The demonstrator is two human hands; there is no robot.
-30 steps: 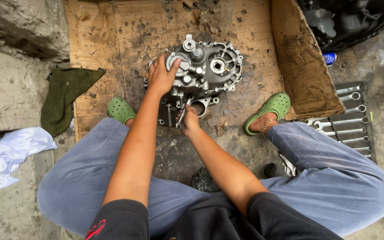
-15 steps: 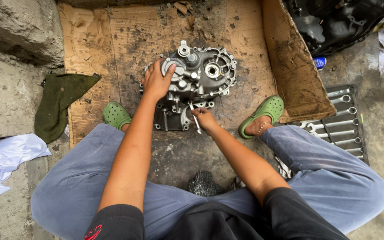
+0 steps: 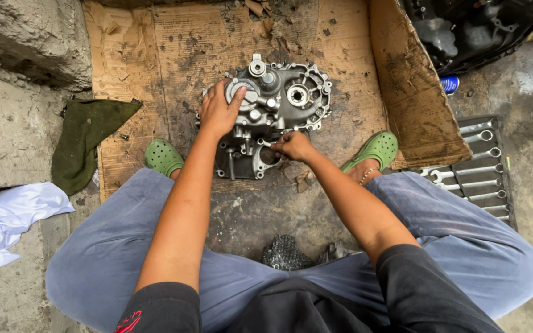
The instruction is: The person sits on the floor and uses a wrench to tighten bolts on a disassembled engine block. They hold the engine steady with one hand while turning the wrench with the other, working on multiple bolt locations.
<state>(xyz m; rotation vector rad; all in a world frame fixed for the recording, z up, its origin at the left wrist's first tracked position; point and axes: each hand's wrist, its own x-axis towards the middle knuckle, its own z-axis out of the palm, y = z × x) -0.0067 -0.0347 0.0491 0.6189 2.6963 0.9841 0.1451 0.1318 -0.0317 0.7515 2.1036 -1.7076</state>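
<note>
Bracing the casing (image 3: 279, 111) mid-cardboard (image 3: 155, 61), your left hand (image 3: 218, 111) lies open-fingered on its left edge so it can't shift, while your right hand (image 3: 292, 145) pinches something small at its near edge; what, I cannot tell.

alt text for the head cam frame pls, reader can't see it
A seated person's left hand presses on top of a grey metal engine casing lying on greasy cardboard, while the right hand grips a small tool at its lower edge. Green clogs flank the casing; a set of wrenches lies to the right, with a green rag and a white cloth to the left.
</note>
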